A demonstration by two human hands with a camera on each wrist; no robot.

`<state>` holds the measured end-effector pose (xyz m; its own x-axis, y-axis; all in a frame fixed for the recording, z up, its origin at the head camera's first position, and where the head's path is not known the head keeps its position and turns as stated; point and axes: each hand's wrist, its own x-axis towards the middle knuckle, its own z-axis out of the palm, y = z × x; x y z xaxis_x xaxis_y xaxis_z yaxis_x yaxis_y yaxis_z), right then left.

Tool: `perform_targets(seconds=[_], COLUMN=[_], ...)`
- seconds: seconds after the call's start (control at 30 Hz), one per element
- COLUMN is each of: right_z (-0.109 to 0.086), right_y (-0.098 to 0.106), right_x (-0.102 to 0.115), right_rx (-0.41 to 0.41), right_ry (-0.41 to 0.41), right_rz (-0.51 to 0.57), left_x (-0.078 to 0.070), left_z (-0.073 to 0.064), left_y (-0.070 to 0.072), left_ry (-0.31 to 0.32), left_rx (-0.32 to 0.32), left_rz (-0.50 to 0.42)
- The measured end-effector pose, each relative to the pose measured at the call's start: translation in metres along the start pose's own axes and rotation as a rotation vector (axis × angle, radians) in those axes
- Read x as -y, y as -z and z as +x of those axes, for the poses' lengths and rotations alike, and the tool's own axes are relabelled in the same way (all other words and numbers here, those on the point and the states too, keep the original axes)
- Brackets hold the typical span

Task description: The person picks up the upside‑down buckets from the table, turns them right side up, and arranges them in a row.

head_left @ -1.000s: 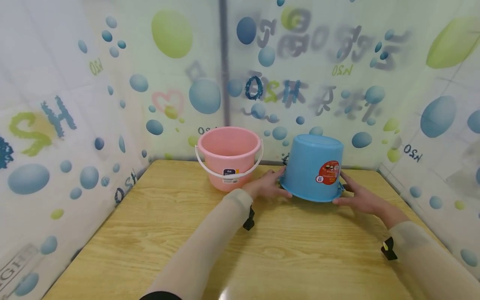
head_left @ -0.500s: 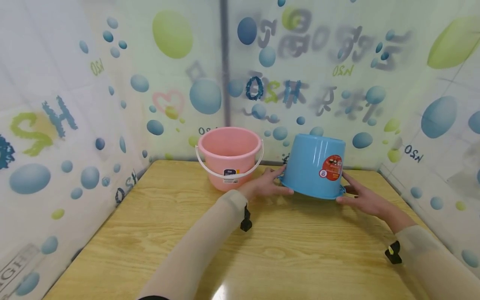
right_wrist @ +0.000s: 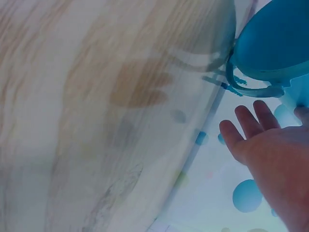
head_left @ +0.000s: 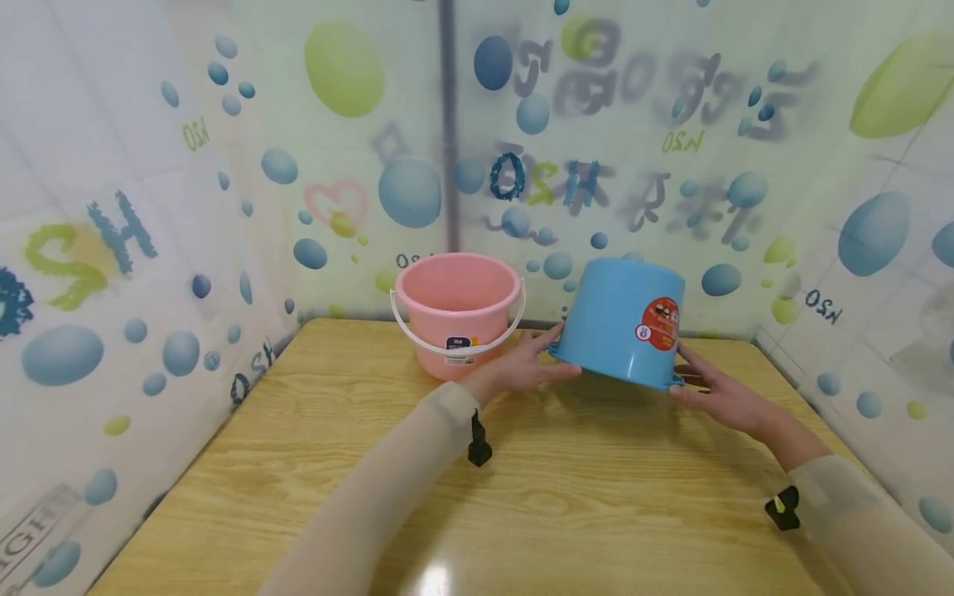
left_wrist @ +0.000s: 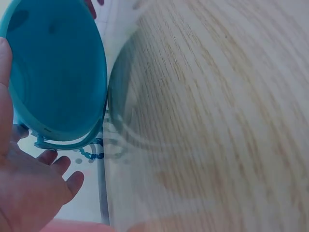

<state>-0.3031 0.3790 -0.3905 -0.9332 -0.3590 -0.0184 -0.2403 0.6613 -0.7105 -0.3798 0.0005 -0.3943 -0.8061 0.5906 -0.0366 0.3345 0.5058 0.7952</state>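
Observation:
A blue bucket [head_left: 614, 319] is upside down over the back right of the table, its near rim tipped up and its label facing forward. My left hand [head_left: 525, 364] holds the rim on the left, thumb in front. On the other side, my right hand [head_left: 723, 393] grips the rim near a handle mount. The bucket's hollow inside [left_wrist: 60, 63] shows in the left wrist view, with its blue handle [left_wrist: 72, 144] hanging by the far rim. In the right wrist view several fingers [right_wrist: 248, 121] stretch out beside the bucket, away from its handle.
A pink bucket [head_left: 458, 327] with a white handle stands upright just left of my left hand. The wooden table [head_left: 566, 497] meets a patterned curtain [head_left: 335, 149] at its back edge, and more curtain flanks both sides.
The blue bucket has risen a little and tipped further, its near rim higher above the table. Its label has shifted right, then slightly back. Both hands have moved with it; the pink bucket stays put.

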Motion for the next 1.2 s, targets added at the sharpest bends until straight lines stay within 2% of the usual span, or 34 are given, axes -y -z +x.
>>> perform_targets(seconds=[0.13,0.3,0.43,0.67,0.93,1.2], right_z=[-0.001,-0.001,-0.003,-0.006,-0.005,-0.008], right_y=[-0.001,-0.002,-0.002,-0.003,0.001,0.002], right_x=[0.007,0.015,0.019,0.024,0.033,0.039], right_rx=[-0.012,-0.019,-0.023,-0.075,-0.166,-0.177], right_ry=[0.043,0.094,0.077,0.077,0.188,0.122], right_rz=[0.018,0.024,0.030,0.041,0.088,0.147], left_x=[0.000,0.001,0.000,-0.003,-0.009,-0.022], left_z=[-0.005,-0.009,-0.011,-0.015,-0.018,-0.020], left_y=[0.003,0.006,0.008,0.007,0.005,0.004], left_ry=[-0.007,-0.038,-0.071,-0.127,-0.156,-0.250], left_rx=[-0.004,-0.065,-0.093,-0.074,-0.061,-0.078], left_rz=[0.009,0.027,0.008,-0.043,-0.131,-0.156])
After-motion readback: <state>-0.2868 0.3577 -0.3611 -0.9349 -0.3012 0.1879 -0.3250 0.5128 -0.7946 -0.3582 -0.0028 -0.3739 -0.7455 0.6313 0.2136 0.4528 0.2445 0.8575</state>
